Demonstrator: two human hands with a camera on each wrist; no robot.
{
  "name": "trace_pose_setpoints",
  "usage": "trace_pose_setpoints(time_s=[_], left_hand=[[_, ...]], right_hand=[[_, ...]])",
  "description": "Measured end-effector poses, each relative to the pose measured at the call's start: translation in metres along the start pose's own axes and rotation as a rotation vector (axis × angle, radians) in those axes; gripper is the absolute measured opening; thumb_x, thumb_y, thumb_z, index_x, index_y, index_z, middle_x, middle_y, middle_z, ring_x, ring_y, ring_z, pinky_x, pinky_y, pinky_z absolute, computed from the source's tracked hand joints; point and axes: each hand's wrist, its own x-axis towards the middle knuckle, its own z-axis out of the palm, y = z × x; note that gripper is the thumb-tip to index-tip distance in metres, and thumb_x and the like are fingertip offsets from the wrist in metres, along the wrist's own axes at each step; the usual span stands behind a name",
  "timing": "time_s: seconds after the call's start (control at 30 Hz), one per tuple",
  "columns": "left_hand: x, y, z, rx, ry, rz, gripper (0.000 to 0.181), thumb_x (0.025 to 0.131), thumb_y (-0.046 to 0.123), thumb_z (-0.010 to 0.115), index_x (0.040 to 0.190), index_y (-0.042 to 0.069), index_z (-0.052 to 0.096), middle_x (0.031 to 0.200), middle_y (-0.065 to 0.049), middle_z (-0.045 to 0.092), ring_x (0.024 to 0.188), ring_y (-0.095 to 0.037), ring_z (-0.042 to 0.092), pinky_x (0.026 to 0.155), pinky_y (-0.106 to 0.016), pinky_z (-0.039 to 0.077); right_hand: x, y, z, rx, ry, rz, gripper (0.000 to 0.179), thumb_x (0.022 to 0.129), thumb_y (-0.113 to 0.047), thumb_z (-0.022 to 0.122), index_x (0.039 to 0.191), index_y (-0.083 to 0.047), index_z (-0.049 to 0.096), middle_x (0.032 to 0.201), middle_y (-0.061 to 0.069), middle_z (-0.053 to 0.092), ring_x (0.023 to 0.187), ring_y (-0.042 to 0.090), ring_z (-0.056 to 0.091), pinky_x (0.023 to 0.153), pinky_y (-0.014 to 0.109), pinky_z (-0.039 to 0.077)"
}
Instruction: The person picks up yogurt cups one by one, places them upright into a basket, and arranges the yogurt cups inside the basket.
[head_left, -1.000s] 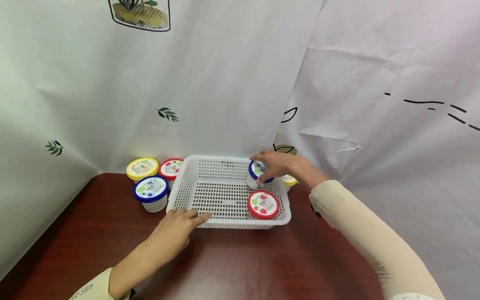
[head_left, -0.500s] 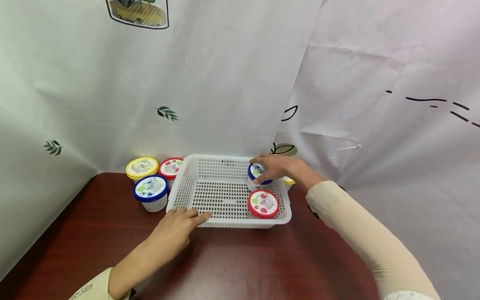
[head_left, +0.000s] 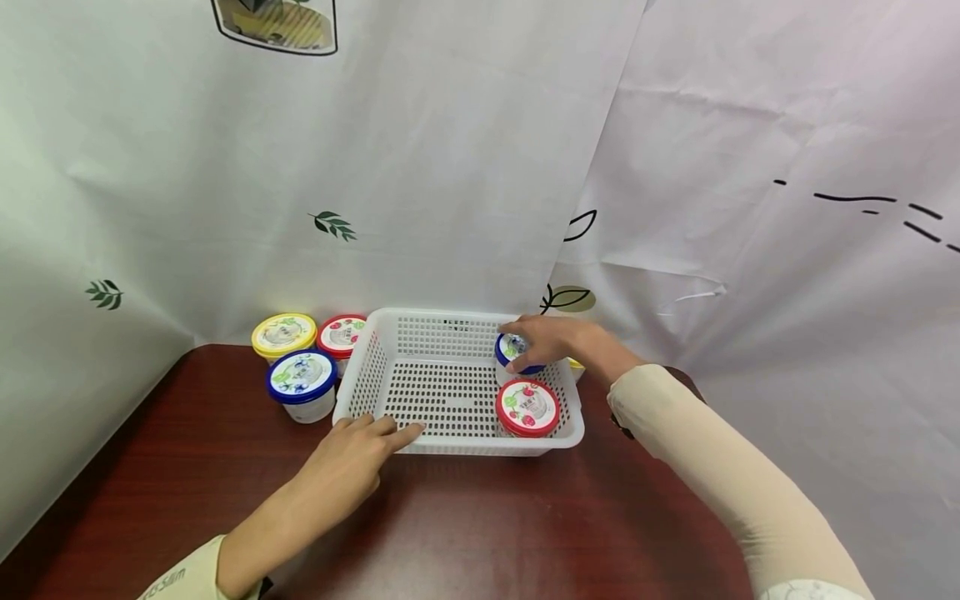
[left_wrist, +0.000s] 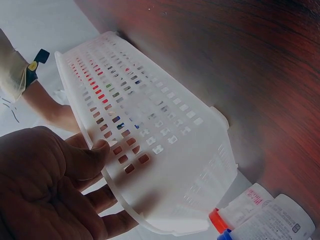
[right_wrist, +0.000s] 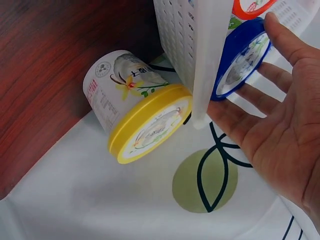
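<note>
A white perforated plastic basket (head_left: 480, 448) stands on the table, and my left hand (head_left: 352, 458) grips its front left rim. In the left wrist view the thumb lies outside the basket wall (left_wrist: 165, 200), with the fingers past the rim. My right hand (head_left: 555, 340) spans the lid of a blue-lidded tub (head_left: 512, 345) in the basket's back right corner. Thumb and fingertips touch the blue lid's edge (right_wrist: 220, 82) in the right wrist view, the palm standing off it. In front of that tub sits a red-lidded tub (head_left: 527, 407), upright in the basket.
Left of the basket stand a yellow-lidded tub (head_left: 283, 335), a red-lidded tub (head_left: 341, 335) and a blue-lidded tub (head_left: 302, 385). Another yellow-lidded tub (right_wrist: 135, 105) stands just outside the basket's right side. A printed white sheet (head_left: 450, 167) hangs behind the dark red table (head_left: 480, 525).
My right hand has shifted slightly toward the front, and the blue-lidded tub under it sits a little nearer the red-lidded one. The left hand and basket stay put.
</note>
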Motion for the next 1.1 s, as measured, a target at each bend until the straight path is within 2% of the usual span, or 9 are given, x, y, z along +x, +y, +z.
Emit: trace_pose_setpoints(time_s=[0.5,1.1], left_hand=[[-0.0007,-0.0002,0.0007,0.007,0.006,0.002,0.067,0.079,-0.011,0.078,0.134,0.026,0.08,0.103,0.001,0.076,0.081,-0.023,0.063,0.08,-0.042,0.056],[-0.0003,0.001,-0.0017,-0.011,-0.021,-0.015,0.065,0.08,-0.011,0.078,0.134,0.025,0.08,0.104,0.0,0.076,0.085,-0.025,0.067,0.081,-0.044,0.056]], right_hand=[[0.0038,-0.0031,0.0039,-0.043,-0.038,-0.03,0.086,0.106,-0.053,0.072,0.178,-0.025,0.036,0.185,0.017,0.033,0.173,0.038,0.032,0.137,0.062,0.033],[-0.0013,-0.0024,0.0027,-0.052,-0.043,-0.027,0.087,0.107,-0.058,0.069,0.18,-0.028,0.032,0.187,0.018,0.028,0.174,0.046,0.026,0.137,0.068,0.03]])
